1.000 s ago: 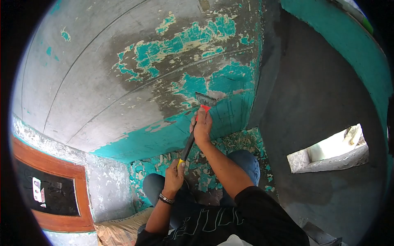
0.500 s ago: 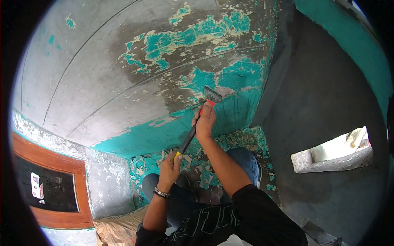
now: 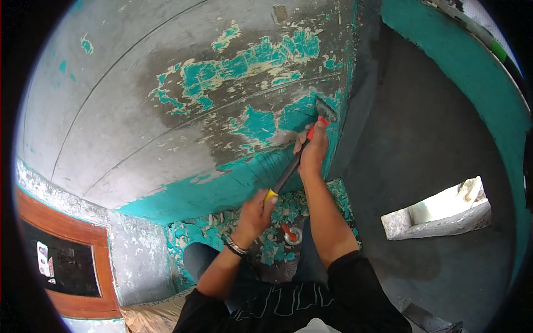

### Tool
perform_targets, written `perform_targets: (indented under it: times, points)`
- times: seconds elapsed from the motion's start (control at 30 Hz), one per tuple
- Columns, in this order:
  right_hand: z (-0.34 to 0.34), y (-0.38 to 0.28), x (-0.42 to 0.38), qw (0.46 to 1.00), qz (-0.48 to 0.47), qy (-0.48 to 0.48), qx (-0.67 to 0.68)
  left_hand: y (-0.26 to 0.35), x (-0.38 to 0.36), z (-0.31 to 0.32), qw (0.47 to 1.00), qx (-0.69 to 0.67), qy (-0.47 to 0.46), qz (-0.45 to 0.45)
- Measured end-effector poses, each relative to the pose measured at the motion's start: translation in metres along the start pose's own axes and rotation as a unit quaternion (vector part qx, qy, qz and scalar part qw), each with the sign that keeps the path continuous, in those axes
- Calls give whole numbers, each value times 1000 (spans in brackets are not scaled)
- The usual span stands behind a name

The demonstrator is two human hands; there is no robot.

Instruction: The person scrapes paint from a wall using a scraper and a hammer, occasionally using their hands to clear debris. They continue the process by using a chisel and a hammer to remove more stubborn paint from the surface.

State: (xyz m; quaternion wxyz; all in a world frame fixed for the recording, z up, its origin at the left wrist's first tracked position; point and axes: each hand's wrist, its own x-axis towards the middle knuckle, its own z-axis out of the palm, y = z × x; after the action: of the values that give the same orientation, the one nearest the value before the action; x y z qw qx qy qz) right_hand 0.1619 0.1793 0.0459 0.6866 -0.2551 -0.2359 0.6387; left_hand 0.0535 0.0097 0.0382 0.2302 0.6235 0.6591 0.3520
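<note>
Both hands grip a long-handled scraper (image 3: 288, 173) with a black shaft, a red neck and a yellow band low on the handle. My right hand (image 3: 314, 149) is wrapped around the upper part, just below the red neck. Lower down, my left hand (image 3: 256, 213) closes around the grip by the yellow band. The scraper's grey blade (image 3: 326, 111) meets the wall near its right corner, against turquoise paint (image 3: 298, 114). Around it the wall (image 3: 127, 122) shows bare grey plaster and ragged paint patches.
Paint flakes (image 3: 194, 230) litter the floor below the wall. A round container with a red-handled tool (image 3: 290, 233) stands between my legs. At right is a dark wall with an opening (image 3: 438, 211); at left, a wooden-framed door (image 3: 66, 250) and a brown paper sack (image 3: 152, 316).
Both hands and the scraper have moved to the right and the blade slightly upward, toward the wall's corner. The container with the red-handled tool has come into sight.
</note>
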Motion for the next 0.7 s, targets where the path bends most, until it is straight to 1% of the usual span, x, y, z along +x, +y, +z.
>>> perform_targets:
  times: [0.03,0.1,0.13,0.2,0.23,0.3,0.33,0.47,0.53,0.57,0.63,0.7]
  points:
    - [-1,0,-4,1000,3,-3,-4,-6,-5,13,1000,-3,3,-3]
    - [1,8,-20,998,40,-50,-11,-20,-22,31,998,-8,15,-55]
    - [5,15,-29,998,45,-53,-9,-24,-27,34,997,-15,14,-73]
    - [13,29,-43,987,93,-128,-14,-49,-38,39,996,-21,20,-88]
    - [9,39,-54,987,97,-130,-11,-60,-50,43,993,-31,20,-109]
    - [-3,71,-62,986,113,-102,-64,-82,-62,46,993,-15,17,-120]
    - [-4,82,-66,988,96,-90,-81,-93,-66,48,991,-4,10,-133]
    - [-8,88,-64,986,87,-103,-103,-112,-66,67,992,-8,50,-118]
    - [2,80,-56,988,86,-68,-111,-100,-50,61,988,-44,59,-137]
    - [5,76,-53,988,86,-66,-114,-101,-45,59,988,-47,57,-137]
    - [15,62,-46,993,69,-74,-61,-99,-33,50,993,-8,83,-80]
    - [24,47,-35,994,62,-77,-44,-79,-21,37,994,1,86,-65]
